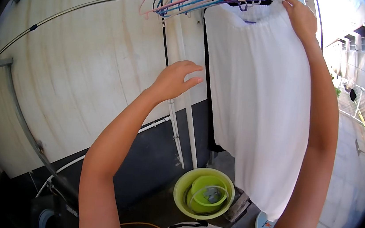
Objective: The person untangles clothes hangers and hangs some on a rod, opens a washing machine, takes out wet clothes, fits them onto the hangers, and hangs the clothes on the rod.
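The white garment (260,95) hangs lengthwise in front of the person, its gathered waistband at the top and its rounded lower end reaching down toward the ground. The right hand (300,16) is raised to the top right corner of the waistband, thumb and fingers pinching it there; whether they also grip a hanger end is hard to tell. The left hand (178,81) is empty, fingers curved and thumb spread away from them, near the garment's left edge. A black cloth (208,103) shows along that same edge, behind the white one.

Just above the waistband, a cluster of hangers (203,0) in pink, blue and purple reaches out to the left. A metal rail (94,2) curves along the upper part of a stained pale wall (90,55), whose lower band (151,159) is dark. White pipes (190,128) run down the wall behind the left hand.

Below, near the garment's lower left edge, a yellow-green basin (177,189) stands on the ground; a smaller green bowl (198,184) sits inside its rim. A wooden block (239,207) lies just beside the basin's right edge. To the far right, a paved lane (344,180) leads to a white mesh fence (363,105).
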Available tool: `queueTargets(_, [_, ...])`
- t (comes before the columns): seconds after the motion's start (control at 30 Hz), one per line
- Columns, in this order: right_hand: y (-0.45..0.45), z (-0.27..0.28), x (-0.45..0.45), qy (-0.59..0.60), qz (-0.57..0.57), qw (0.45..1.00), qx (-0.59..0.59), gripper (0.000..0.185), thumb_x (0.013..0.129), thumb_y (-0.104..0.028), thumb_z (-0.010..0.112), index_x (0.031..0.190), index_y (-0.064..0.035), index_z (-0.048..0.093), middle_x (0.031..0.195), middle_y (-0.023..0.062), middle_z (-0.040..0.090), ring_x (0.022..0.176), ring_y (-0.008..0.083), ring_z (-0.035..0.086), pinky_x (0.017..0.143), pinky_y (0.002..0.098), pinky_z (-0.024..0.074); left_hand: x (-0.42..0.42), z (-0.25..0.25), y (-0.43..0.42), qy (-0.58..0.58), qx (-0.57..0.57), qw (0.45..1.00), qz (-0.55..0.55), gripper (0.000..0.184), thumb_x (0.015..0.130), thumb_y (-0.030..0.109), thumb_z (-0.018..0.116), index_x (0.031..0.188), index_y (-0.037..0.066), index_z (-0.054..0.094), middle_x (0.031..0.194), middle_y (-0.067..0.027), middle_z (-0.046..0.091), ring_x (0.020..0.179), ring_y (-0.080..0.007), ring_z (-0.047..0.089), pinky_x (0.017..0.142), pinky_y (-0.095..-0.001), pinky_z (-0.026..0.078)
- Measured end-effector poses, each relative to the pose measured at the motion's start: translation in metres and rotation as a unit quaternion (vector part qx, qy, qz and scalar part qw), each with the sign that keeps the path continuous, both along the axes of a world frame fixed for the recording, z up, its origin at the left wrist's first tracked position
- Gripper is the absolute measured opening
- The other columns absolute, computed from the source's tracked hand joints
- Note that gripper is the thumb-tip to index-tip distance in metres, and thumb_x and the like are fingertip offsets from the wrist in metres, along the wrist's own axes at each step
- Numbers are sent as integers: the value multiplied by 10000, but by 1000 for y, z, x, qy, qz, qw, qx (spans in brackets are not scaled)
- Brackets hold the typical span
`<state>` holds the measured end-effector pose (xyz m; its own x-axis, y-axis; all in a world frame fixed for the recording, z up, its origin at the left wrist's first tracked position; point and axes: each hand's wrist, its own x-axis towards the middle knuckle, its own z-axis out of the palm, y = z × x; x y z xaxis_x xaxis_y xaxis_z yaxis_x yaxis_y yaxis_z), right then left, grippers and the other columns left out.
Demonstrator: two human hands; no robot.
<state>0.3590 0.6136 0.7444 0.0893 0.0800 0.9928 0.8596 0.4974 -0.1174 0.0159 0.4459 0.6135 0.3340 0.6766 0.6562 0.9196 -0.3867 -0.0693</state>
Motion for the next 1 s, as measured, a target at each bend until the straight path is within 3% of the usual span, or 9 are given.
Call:
queueTargets(0.03, [2, 12, -8, 9, 5, 1000, -6, 314, 969, -397, 503, 1140, -215, 692, 975, 144, 710, 904, 360, 668, 776, 430, 522, -3, -2, -6, 0, -1, 1000, 11, 339, 936, 297, 609, 1184, 68, 644, 1218, -114, 627, 1108, -290, 583, 930, -366, 468])
queueTargets(0.13, [24, 35, -23, -41, -133, 967, 213, 141, 960, -121, 568, 1031, -1, 590, 683, 45, 611, 570, 98, 581, 476, 247, 426, -14, -10, -21, 1, 4, 999, 44, 308, 937, 270, 613, 1168, 68, 647, 1205, -104, 631, 1091, -288, 585, 911, -365, 474])
queueTargets(0.23, [67, 70, -40, 41, -33, 998, 17, 293, 964, -358, 484, 1095, -200, 693, 977, 154, 708, 910, 385, 658, 773, 446, 522, -30, -16, -32, 10, 24, 997, 73, 290, 933, 258, 623, 1144, 62, 655, 1185, -101, 640, 1060, -287, 592, 874, -365, 482])
queueTargets(0.27, [72, 72, -44, 25, 8, 1000, 17, 276, 942, -332, 488, 1072, -183, 680, 976, 158, 704, 918, 398, 654, 766, 462, 522, -36, -18, -34, 12, 34, 996, 80, 284, 931, 259, 626, 1128, 58, 661, 1170, -102, 647, 1035, -286, 601, 852, -367, 488])
queueTargets(0.5, [74, 52, -84, -76, 43, 991, 97, 228, 932, -326, 534, 1068, -200, 668, 963, 167, 699, 910, 380, 667, 751, 478, 530, -51, 11, -54, -61, 161, 970, 171, 239, 909, 237, 650, 1022, 32, 698, 1012, -111, 700, 829, -255, 652, 703, -359, 515])
queueTargets(0.63, [87, 59, -74, -33, 46, 997, -51, 304, 943, -256, 506, 1229, -307, 596, 1042, 168, 679, 924, 397, 660, 807, 481, 528, -58, 55, -54, -64, 235, 958, 152, 299, 904, 267, 657, 1095, 37, 675, 999, -107, 703, 808, -217, 652, 709, -334, 513])
queueTargets(0.83, [14, 16, -57, -43, -257, 963, 73, 285, 952, -282, 538, 1204, -230, 660, 1306, 71, 579, 1204, 248, 547, 1052, 424, 385, -61, 145, -18, -66, 377, 915, 125, 522, 908, 351, 638, 1330, 63, 532, 1180, -101, 650, 816, -223, 673, 753, -343, 511])
queueTargets(0.9, [11, 9, -37, -46, -191, 976, 91, 316, 961, -310, 540, 1243, -203, 635, 1285, 93, 590, 1176, 260, 569, 1028, 415, 413, -45, 162, -8, -164, 365, 913, 79, 410, 927, 314, 616, 1254, 68, 594, 1111, -109, 674, 829, -267, 678, 755, -358, 512])
queueTargets(1.0, [9, -1, -10, 1, 25, 983, 181, 341, 986, -340, 506, 1263, -182, 627, 1290, 117, 586, 1131, 297, 596, 944, 402, 479, -68, 202, 29, -26, 462, 881, 97, 565, 904, 229, 585, 1375, -46, 437, 1228, -303, 589, 1174, -400, 569, 982, -435, 464])
